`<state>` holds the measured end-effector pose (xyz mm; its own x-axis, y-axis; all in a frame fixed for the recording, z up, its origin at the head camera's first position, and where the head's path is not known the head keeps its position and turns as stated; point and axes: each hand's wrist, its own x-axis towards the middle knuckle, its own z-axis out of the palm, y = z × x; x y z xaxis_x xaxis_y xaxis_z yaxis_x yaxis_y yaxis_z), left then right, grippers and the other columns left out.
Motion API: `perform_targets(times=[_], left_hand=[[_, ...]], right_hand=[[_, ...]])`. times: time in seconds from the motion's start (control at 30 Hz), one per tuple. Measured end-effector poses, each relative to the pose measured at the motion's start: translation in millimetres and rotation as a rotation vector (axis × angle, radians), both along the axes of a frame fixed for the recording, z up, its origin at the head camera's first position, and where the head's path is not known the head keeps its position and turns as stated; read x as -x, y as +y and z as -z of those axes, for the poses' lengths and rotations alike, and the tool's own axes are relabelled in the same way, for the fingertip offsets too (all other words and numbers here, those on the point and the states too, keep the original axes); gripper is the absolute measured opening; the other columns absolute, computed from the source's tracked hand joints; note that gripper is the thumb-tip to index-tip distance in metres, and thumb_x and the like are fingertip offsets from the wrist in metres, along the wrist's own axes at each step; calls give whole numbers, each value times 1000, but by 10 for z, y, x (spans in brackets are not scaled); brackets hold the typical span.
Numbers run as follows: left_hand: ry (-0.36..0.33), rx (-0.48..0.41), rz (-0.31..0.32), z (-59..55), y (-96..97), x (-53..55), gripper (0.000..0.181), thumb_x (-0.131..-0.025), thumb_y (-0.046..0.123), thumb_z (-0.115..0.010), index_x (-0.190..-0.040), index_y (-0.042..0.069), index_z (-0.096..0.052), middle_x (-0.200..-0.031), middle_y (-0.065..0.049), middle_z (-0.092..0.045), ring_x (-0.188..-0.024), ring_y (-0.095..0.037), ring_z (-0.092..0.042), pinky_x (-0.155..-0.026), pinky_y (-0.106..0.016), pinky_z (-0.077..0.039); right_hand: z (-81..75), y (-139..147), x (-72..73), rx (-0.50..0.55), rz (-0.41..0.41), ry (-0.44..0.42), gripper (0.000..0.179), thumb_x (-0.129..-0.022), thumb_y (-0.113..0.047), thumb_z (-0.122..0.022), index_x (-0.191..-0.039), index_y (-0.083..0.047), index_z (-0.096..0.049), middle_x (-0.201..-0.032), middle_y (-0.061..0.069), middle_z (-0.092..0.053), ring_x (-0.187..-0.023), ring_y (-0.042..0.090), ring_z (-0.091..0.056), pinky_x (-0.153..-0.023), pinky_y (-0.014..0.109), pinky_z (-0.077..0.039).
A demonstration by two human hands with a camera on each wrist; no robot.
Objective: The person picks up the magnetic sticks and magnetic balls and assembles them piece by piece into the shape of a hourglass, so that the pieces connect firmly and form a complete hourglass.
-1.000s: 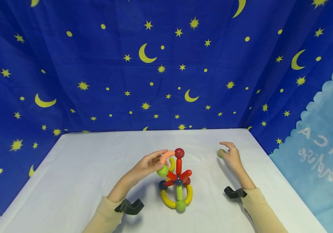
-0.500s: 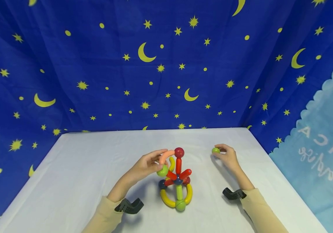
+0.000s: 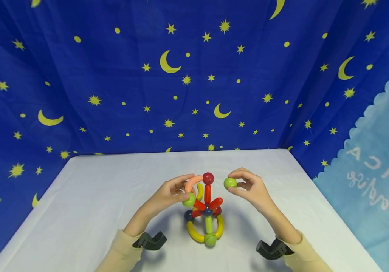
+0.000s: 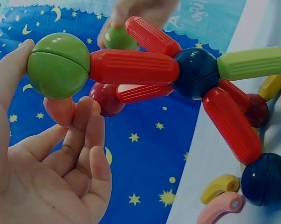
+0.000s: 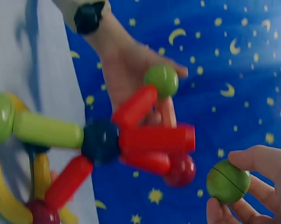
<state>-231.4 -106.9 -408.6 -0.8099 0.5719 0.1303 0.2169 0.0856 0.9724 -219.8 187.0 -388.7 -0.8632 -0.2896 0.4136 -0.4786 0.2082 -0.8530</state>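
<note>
A magnetic ball-and-stick structure stands on the table, with a dark blue ball (image 3: 207, 211) at its hub and red rods spreading from it. A red ball (image 3: 208, 178) tops the upright rod. My left hand (image 3: 167, 194) holds the structure's left side: its thumb is on a green ball (image 3: 189, 199), its fingers curl at a salmon curved rod (image 3: 192, 183). To the right of the structure, my right hand (image 3: 253, 190) pinches a loose green ball (image 3: 230, 183) between thumb and fingertips, apart from everything else. One red rod (image 3: 217, 203) points right with a bare end.
Yellow curved rods (image 3: 195, 233) and a lower green ball (image 3: 210, 239) form the base on the white table (image 3: 106, 189). A pink curved rod (image 4: 219, 207) appears low in the left wrist view. A starry blue curtain (image 3: 129, 83) hangs behind.
My right hand has brought the loose green ball leftward from the table's right side, close to the structure. The left hand has kept its hold and barely moved.
</note>
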Motion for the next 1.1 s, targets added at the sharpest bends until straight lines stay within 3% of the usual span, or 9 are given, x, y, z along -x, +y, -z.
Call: perform_targets(times=[0.17,0.37,0.63,0.77,0.83,0.97,1.03,1.1], left_hand=[[2,5,-5,-20,2,-9,66,-88,34,-66,-143,7,-41,-119,-21,-60,-101,-20,-56,-88,-32,-49],[4,6,-2,-42,5,-26,67,-87,36,-68,-142,8,-42,-121,-21,-59,-101,-21,-55,-89,-35,-47],[-6,22,-16,-40,-3,-28,67,-87,38,-67,-142,9,-42,-123,-21,-58,-102,-20,-55,-89,-34,-48],[-10,25,-18,-45,-1,-31,66,-87,36,-67,-142,9,-42,-124,-23,-57,-102,-20,-55,-90,-36,-48],[-6,27,-21,-48,3,-31,66,-88,36,-67,-142,8,-41,-125,-21,-57,-102,-19,-55,-91,-38,-48],[2,28,-18,-55,10,-30,66,-88,35,-66,-143,7,-41,-124,-21,-58,-102,-19,-55,-93,-40,-47],[5,27,-17,-53,15,-27,66,-88,35,-66,-142,7,-41,-122,-22,-59,-103,-19,-55,-93,-40,-47],[2,25,-16,-43,20,-26,65,-89,36,-66,-142,8,-41,-121,-23,-59,-102,-19,-55,-92,-40,-47]], right_hand=[[-37,-109,-146,-68,-105,52,29,-77,4,-71,-105,3,-63,-103,2,-60,-96,4,-56,-78,21,-53],[-28,-155,-190,-98,-123,31,31,-78,1,-73,-107,-3,-64,-103,13,-59,-93,6,-56,-80,22,-52],[-9,-130,-148,-106,-149,46,34,-78,0,-73,-110,-3,-63,-109,0,-61,-99,3,-55,-83,22,-51],[9,-104,-97,-80,-148,26,28,-85,0,-65,-113,0,-61,-111,-3,-60,-99,5,-56,-84,22,-51],[28,-96,-37,-66,-98,-34,24,-91,-5,-60,-114,2,-60,-111,-2,-61,-97,4,-58,-82,24,-52],[237,-104,227,-51,6,-190,28,-96,-14,-54,-115,7,-59,-110,17,-64,-88,2,-60,-78,25,-54],[413,-122,389,-74,-2,-228,29,-96,-13,-54,-114,8,-59,-110,29,-61,-84,5,-61,-75,24,-54],[580,-148,518,-109,-70,-242,27,-95,-11,-54,-114,8,-60,-111,30,-61,-86,9,-62,-75,24,-53]])
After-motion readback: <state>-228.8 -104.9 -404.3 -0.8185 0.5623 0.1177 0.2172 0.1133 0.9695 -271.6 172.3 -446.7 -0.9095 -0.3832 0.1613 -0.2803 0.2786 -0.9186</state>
